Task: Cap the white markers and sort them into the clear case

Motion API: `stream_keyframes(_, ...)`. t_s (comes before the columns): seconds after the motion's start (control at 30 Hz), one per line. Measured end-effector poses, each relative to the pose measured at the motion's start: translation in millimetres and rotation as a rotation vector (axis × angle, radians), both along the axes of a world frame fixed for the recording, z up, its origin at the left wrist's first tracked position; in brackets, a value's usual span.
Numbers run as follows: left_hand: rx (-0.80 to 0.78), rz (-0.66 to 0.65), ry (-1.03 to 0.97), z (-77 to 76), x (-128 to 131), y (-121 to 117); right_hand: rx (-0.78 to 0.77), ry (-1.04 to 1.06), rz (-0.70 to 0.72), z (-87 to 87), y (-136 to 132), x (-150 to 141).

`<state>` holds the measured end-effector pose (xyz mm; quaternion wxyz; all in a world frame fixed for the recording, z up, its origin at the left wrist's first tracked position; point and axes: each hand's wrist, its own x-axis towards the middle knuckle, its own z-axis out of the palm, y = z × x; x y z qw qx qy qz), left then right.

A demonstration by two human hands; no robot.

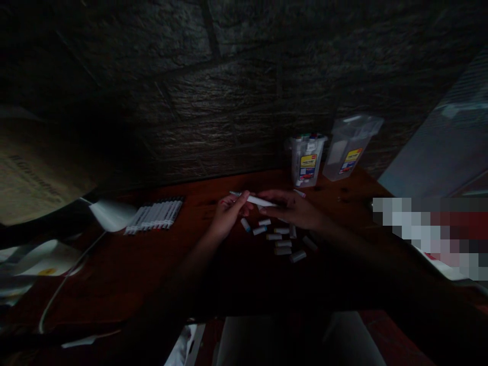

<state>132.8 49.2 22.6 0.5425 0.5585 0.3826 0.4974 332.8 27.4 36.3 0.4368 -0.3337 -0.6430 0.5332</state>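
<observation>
A white marker (261, 200) lies slantwise between my two hands above the wooden table. My left hand (233, 207) pinches it near its dark, thin left end. At the other end, the fingers of my right hand (292, 206) close round the barrel, partly hiding it. Just below the hands, several short white marker caps (282, 244) are scattered on the table, some with blue or yellowish ends. Off to the left lies a neat row of white markers (154, 216) side by side. The scene is dim, so fine detail on the marker is hard to see.
Against the stone wall (229, 112) stand a plastic box of markers (305, 162) and a second see-through box (348, 152) with the same kind of label. A white lamp-like object (112, 214), its cord and a brown paper bag (41, 168) are at left.
</observation>
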Motion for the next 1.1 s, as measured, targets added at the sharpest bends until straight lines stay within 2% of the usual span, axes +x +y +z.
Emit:
stream_keyframes(0.23,-0.110,-0.003,-0.248,6.1,-1,4,-0.108,0.103,-0.121,9.3,3,9)
stream_keyframes(0.4,-0.192,0.025,-0.323,11.9,-4,3,-0.225,0.188,-0.116,6.2,7,12)
stream_keyframes(0.53,-0.159,0.042,-0.401,15.1,-8,4,-0.227,0.207,-0.250,1.0,15,15)
stream_keyframes(0.67,-0.078,0.149,-0.379,17.1,-13,7,-0.214,0.271,-0.347,0.6,19,19)
stream_keyframes(0.8,0.071,0.178,-0.243,16.8,-13,4,-0.220,0.289,-0.289,4.2,15,15)
stream_keyframes(0.93,0.188,0.056,-0.108,13.5,-7,-4,-0.245,0.260,-0.189,7.0,9,9)
stream_keyframes(1.1,0.203,-0.031,-0.049,9.1,0,-10,-0.237,0.203,-0.124,7.7,7,10)
